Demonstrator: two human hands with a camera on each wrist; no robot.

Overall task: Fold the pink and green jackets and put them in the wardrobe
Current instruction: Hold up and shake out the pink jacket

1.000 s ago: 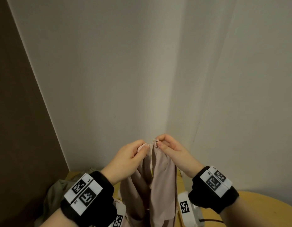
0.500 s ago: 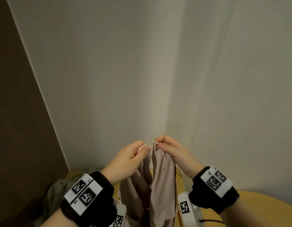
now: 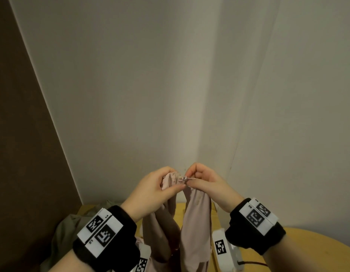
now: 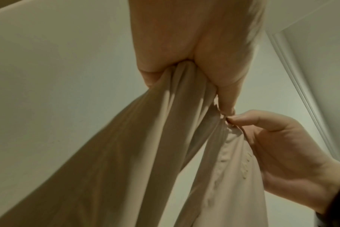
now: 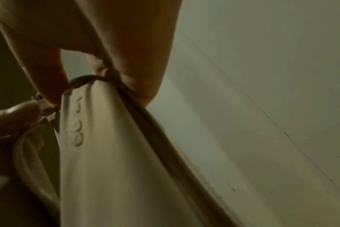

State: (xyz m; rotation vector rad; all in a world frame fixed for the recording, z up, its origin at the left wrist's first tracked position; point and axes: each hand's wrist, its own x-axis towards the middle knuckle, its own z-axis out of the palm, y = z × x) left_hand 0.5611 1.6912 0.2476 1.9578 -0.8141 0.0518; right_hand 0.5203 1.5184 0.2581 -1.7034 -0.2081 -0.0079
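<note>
The pink jacket (image 3: 195, 228) hangs in the air in front of a wall corner, held up by its two top front edges. My left hand (image 3: 154, 191) grips one edge in a bunch (image 4: 184, 98). My right hand (image 3: 207, 183) pinches the other edge beside the small metal zipper pull (image 3: 183, 178), also seen in the right wrist view (image 5: 42, 106). The two hands are almost touching. The jacket (image 5: 111, 153) drops below the frame's bottom edge. The green jacket (image 3: 66, 238) lies crumpled on the wooden table (image 3: 317, 250) at the lower left.
White walls (image 3: 150, 95) meet in a corner straight ahead, and a dark brown panel (image 3: 19, 134) stands at the left. A white device with a black square marker (image 3: 223, 250) and a cable lies on the table under my right wrist.
My hands have drawn closer together at the top of the pink jacket, bringing the two front edges and the zipper pull together. The jacket still hangs at the same height.
</note>
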